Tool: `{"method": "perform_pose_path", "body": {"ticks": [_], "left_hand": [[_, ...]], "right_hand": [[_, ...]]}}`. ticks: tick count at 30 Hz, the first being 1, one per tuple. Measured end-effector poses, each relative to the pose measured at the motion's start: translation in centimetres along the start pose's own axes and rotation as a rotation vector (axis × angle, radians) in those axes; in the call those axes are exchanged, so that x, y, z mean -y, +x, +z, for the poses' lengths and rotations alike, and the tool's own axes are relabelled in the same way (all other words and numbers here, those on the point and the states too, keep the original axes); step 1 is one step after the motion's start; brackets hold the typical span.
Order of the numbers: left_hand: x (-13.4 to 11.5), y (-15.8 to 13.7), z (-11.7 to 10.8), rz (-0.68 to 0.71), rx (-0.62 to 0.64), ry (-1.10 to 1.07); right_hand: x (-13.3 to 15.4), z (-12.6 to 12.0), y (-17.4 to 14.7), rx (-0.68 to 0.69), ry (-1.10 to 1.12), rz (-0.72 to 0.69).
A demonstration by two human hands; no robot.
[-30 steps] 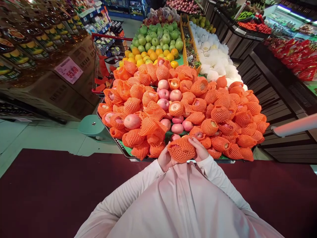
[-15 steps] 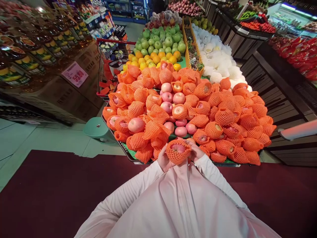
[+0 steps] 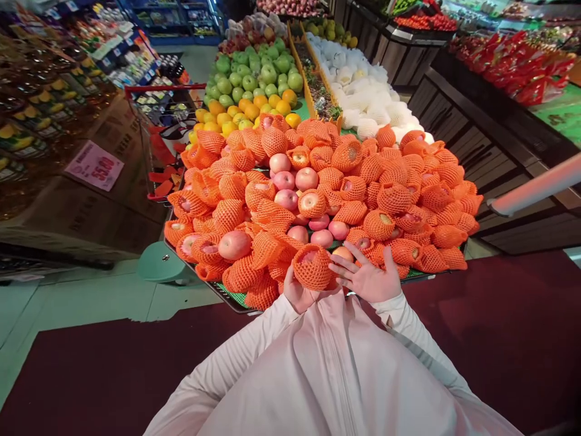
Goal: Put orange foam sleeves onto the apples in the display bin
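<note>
An apple in an orange foam net (image 3: 312, 267) rests in my left hand (image 3: 297, 293), whose fingers curl round its left side and underside. Just right of it, my right hand (image 3: 374, 277) is spread open with the palm showing; its fingertips come close to the net, and I cannot tell whether they touch it. Beyond both hands lies a heap of apples in orange foam nets (image 3: 394, 200). In the middle of the heap several bare pink apples (image 3: 285, 198) show, and a bare apple (image 3: 235, 244) sits at the left front.
Oranges (image 3: 245, 112) and green apples (image 3: 267, 74) lie behind the heap, with white-netted fruit (image 3: 376, 109) at the right. A red-handled cart (image 3: 166, 89) and a turquoise stool (image 3: 160, 263) stand left. A pale rail (image 3: 535, 186) juts in from the right.
My right hand has come off the netted apple and opened to the right. The left hand keeps the apple, now turned so less of its skin shows. The view has swung right.
</note>
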State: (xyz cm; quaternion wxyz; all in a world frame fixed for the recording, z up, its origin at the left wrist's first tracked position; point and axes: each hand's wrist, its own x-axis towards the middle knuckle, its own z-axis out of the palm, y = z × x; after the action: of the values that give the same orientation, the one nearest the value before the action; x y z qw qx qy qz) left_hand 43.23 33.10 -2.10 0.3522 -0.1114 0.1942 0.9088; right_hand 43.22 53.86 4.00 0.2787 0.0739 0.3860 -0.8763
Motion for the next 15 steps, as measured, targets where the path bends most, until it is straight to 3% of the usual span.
{"method": "perform_pose_path", "body": {"ticks": [5, 15], "left_hand": [[0.4, 0.2, -0.5, -0.02, -0.053, 0.021], [1.5, 0.6, -1.6, -0.143, 0.028, 0.094]], "right_hand": [[-1.6, -0.3, -0.4, 0.006, 0.089, -0.008], [-3.0, -2.0, -2.4, -0.134, -0.044, -0.115]]}}
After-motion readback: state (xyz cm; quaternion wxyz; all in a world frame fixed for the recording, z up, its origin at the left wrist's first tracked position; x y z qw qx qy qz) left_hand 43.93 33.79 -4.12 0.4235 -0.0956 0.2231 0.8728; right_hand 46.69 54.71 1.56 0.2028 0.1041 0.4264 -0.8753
